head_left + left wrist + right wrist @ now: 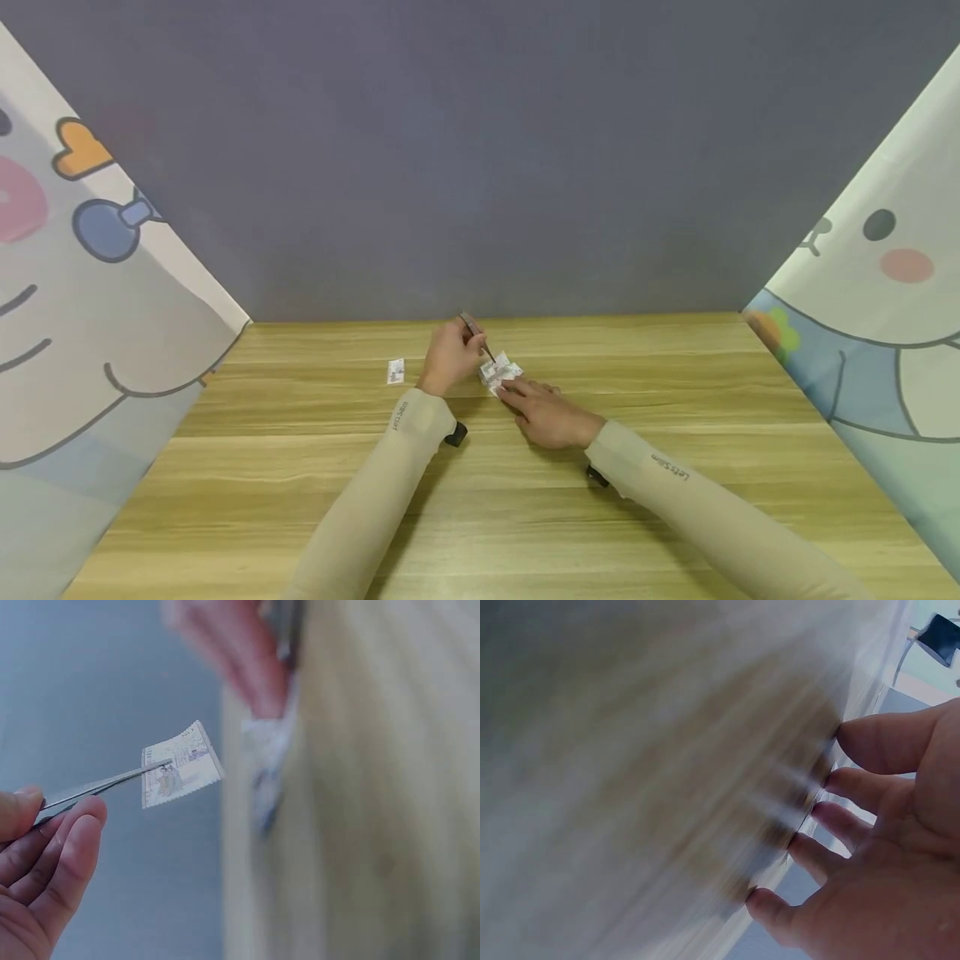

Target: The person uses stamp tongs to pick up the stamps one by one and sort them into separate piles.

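My left hand (450, 358) pinches a pair of metal tweezers (97, 787) between thumb and fingers. At the tweezers' tips is a postage stamp (180, 771) with a perforated edge and small printed figures, slightly bent. In the head view the tips reach over a small pile of stamps (491, 379) on the table. My right hand (551, 417) lies palm down, its fingertips at the near right side of that pile. Its fingers are spread and touch down at the tips in the right wrist view. Another stamp (396, 372) lies by itself left of my left hand.
The wood-grain table (525, 525) meets a grey back panel (480, 167) just beyond the hands. Side panels with cartoon prints, a left panel (60, 333) and a right panel (885, 333), stand along both edges.
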A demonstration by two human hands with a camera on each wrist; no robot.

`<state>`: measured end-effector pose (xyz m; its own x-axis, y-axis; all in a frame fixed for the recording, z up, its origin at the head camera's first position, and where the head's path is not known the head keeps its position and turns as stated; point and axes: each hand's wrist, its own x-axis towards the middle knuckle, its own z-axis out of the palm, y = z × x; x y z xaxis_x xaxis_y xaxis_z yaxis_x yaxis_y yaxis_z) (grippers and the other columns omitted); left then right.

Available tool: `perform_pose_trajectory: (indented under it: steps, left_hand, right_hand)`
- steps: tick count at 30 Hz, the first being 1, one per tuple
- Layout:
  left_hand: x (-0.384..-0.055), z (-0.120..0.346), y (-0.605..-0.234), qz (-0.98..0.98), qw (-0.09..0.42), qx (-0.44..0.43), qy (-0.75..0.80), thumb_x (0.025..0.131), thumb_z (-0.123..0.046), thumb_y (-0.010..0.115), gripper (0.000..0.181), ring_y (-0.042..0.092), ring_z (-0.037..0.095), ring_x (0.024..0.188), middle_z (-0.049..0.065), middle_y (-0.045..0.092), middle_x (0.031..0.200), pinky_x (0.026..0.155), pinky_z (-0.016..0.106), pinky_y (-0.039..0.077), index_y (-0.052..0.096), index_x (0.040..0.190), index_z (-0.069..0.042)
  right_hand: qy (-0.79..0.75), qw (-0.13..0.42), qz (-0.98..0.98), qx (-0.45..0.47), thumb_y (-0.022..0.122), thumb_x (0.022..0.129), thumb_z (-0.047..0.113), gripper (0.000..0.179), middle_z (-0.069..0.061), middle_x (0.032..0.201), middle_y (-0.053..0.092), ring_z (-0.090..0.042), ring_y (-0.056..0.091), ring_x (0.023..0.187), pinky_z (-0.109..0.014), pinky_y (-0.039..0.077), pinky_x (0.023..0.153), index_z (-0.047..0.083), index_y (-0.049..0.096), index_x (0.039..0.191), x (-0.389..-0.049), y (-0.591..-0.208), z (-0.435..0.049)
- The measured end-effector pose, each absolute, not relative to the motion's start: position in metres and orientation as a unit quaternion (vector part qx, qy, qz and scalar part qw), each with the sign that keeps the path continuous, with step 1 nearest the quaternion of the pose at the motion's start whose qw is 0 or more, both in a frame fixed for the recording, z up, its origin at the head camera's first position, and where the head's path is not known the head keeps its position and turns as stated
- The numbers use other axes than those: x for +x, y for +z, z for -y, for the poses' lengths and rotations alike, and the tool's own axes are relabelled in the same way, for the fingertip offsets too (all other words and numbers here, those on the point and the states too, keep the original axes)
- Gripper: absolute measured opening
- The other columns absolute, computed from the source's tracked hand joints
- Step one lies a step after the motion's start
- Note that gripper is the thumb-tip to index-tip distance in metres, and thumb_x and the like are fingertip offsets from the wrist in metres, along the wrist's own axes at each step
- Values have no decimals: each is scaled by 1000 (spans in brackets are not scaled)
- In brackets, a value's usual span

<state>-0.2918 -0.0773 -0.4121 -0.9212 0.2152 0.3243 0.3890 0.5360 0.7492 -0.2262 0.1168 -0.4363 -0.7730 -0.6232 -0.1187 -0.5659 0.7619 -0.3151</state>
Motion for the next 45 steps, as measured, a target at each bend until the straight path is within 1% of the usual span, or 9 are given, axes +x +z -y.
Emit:
perform_pose_trajectory:
  steps: [7, 12, 16, 22, 29, 32, 39, 42, 45]
  left_hand:
    - [-288, 102, -390, 843, 154, -173, -485, 94, -7, 59, 10, 65, 18, 66, 7, 66, 77, 52, 29, 52, 64, 95, 2]
    - [-280, 119, -375, 838, 194, -175, -478, 93, -7, 61, 7, 65, 16, 65, 7, 67, 78, 55, 28, 53, 64, 93, -1]
    - [-271, 132, -362, 835, 229, -186, -465, 92, -6, 61, 5, 65, 15, 64, 8, 67, 77, 56, 28, 53, 63, 92, -1]
    - [-258, 144, -348, 828, 251, -199, -461, 91, -4, 63, 4, 65, 13, 63, 8, 67, 77, 54, 26, 53, 63, 92, 0]
    - [-244, 155, -335, 818, 293, -223, -443, 89, -1, 64, 4, 66, 15, 61, 9, 67, 76, 51, 25, 52, 63, 92, 1]
    - [-240, 159, -334, 819, 296, -222, -439, 89, 0, 65, 4, 65, 14, 61, 9, 67, 76, 50, 24, 51, 63, 91, 2]
    - [-227, 163, -331, 825, 297, -224, -426, 89, -2, 65, 5, 65, 15, 61, 9, 67, 77, 53, 25, 52, 63, 92, 1]
    - [-229, 166, -330, 829, 295, -221, -421, 88, -1, 66, 4, 65, 15, 60, 9, 67, 76, 52, 25, 51, 63, 91, 1]
    - [-236, 173, -336, 844, 276, -198, -414, 89, -1, 65, 3, 65, 17, 60, 9, 67, 75, 52, 27, 52, 63, 90, 1]
  right_hand:
    - [-122, 116, -933, -318, 47, 100, 18, 52, -9, 152, 25, -30, 19, 139, -56, 20, 107, 11, 31, 148, -227, -434, -117]
    - [-123, 123, -933, -315, 48, 99, 19, 52, -8, 152, 26, -29, 19, 140, -56, 19, 107, 11, 32, 148, -226, -433, -117]
    - [-123, 123, -935, -310, 47, 100, 20, 51, -7, 152, 26, -29, 19, 140, -56, 19, 107, 12, 32, 148, -224, -434, -117]
    - [-130, 122, -932, -314, 47, 99, 19, 51, -8, 152, 26, -31, 19, 139, -57, 19, 107, 10, 33, 148, -223, -434, -119]
    - [-127, 116, -930, -326, 47, 100, 19, 51, -10, 152, 26, -33, 19, 139, -59, 20, 106, 8, 33, 147, -222, -434, -119]
    - [-131, 116, -930, -325, 47, 100, 19, 51, -9, 152, 26, -33, 19, 139, -59, 20, 106, 8, 33, 147, -222, -434, -119]
    - [-130, 118, -931, -320, 47, 100, 20, 52, -9, 152, 26, -33, 18, 139, -59, 19, 106, 9, 32, 148, -221, -434, -120]
    - [-128, 116, -930, -324, 47, 100, 20, 52, -8, 152, 26, -32, 17, 140, -59, 20, 106, 9, 31, 148, -221, -433, -120]
    - [-123, 116, -930, -326, 47, 100, 20, 51, -7, 152, 26, -32, 18, 140, -58, 21, 106, 9, 32, 148, -222, -434, -120]
